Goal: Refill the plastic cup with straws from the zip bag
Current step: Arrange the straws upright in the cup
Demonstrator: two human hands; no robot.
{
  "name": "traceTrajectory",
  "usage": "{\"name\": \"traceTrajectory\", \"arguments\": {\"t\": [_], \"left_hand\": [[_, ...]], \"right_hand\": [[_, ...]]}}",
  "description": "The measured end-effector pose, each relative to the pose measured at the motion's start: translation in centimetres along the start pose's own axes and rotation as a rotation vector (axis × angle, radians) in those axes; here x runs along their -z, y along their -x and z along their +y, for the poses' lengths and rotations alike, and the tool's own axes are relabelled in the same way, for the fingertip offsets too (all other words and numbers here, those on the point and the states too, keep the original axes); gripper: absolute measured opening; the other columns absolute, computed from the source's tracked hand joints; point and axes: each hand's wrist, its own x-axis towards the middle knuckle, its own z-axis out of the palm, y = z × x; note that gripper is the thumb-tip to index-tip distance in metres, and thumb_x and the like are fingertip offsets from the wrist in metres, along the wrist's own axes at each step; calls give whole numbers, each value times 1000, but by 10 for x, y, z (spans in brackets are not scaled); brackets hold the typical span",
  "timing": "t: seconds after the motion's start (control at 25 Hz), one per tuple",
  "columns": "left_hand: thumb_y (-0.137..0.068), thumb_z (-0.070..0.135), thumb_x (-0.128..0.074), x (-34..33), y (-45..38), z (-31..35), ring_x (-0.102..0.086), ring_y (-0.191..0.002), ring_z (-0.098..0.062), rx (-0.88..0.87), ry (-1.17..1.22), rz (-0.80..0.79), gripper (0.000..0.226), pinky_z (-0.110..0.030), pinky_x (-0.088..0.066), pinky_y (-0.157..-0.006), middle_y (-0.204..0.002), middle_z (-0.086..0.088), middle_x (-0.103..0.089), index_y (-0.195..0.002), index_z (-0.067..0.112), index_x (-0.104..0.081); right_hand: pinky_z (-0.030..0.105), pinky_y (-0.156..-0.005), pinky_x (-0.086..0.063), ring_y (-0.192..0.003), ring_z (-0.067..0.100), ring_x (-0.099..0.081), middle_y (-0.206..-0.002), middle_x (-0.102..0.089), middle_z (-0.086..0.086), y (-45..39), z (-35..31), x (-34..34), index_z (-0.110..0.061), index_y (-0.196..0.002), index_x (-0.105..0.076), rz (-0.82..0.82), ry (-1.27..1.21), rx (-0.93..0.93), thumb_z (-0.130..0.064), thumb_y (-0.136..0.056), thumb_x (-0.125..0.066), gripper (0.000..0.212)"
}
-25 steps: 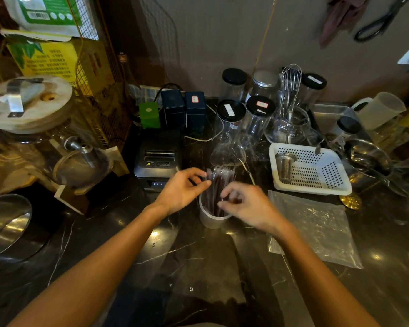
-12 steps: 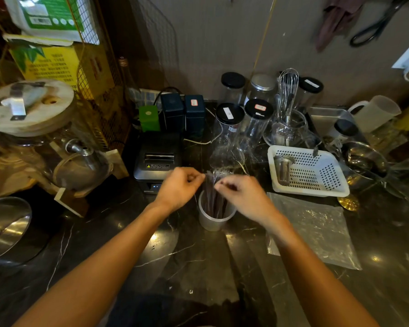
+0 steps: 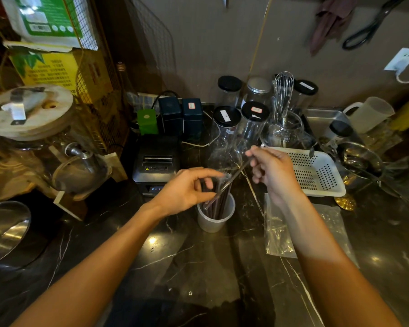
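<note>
A translucent plastic cup (image 3: 214,219) stands on the dark marble counter with several dark wrapped straws (image 3: 219,200) upright in it. My right hand (image 3: 273,172) pinches one straw (image 3: 236,174) by its upper end, tilted, with its lower end at the cup's mouth. My left hand (image 3: 187,191) hovers at the cup's left side, fingers curled loosely around the tops of the standing straws. The clear zip bag (image 3: 279,237) lies flat on the counter right of the cup, partly under my right forearm.
A black receipt printer (image 3: 156,164) sits behind my left hand. Glass jars (image 3: 226,128) and a whisk (image 3: 283,95) crowd the back. A white perforated basket (image 3: 316,171) lies right of my right hand. A glass dispenser (image 3: 40,147) and a steel bowl (image 3: 3,230) stand at left.
My right hand has lifted up and to the right, pulling one straw out at a tilt. The left hand's fingers have spread apart beside the bundle.
</note>
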Motion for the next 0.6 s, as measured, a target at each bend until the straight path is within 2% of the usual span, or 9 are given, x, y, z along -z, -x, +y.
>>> {"name": "traceTrajectory", "arguments": {"t": [0.12,0.24,0.32,0.4,0.48,0.6], "left_hand": [[-87,7,-77,0,-2,13,-72,-71,-23,-111,151,-6,48,-34,-62,-70,-102,-5,-72,-133,19,-67],[-89,12,-76,0,-5,25,-70,-74,-31,-162,192,76,25,-33,-61,-66,-102,-12,-72,-114,10,-76],[-91,14,-74,0,-8,24,-69,-75,-33,-123,185,160,12,-38,-61,-67,-100,-12,-72,-101,10,-79],[-92,19,-74,-3,-10,16,-66,-71,-31,-82,88,208,9,-42,-60,-68,-92,-9,-72,-92,10,-78],[-91,22,-75,-8,-11,6,-66,-70,-25,-24,-51,212,11,-45,-58,-70,-86,-4,-70,-87,13,-78],[-93,25,-73,-17,-9,-5,-69,-75,-13,62,-130,147,12,-40,-59,-75,-85,2,-72,-88,17,-80]], "right_hand": [[20,-48,-38,-53,8,-44,-71,-58,-2,1,18,0,-4,-104,-73,-17,-154,-168,-17,-104,-62,17],[20,-46,-40,-51,8,-45,-72,-57,1,6,36,-7,-5,-111,-69,-35,-167,-276,-13,-103,-62,13],[22,-43,-41,-46,7,-47,-71,-58,3,12,48,-11,-8,-106,-70,-65,130,-233,-19,-104,-64,12],[23,-40,-43,-41,5,-51,-70,-62,3,16,56,-12,-12,-104,-72,-105,513,-93,-26,-104,-64,16],[28,-43,-48,-41,8,-55,-76,-68,5,19,59,-12,-15,-106,-72,-193,576,9,-22,-103,-65,10],[33,-58,-57,-46,10,-60,-82,-74,8,24,60,-16,-19,-104,-71,-348,619,81,-17,-100,-69,5]]}}
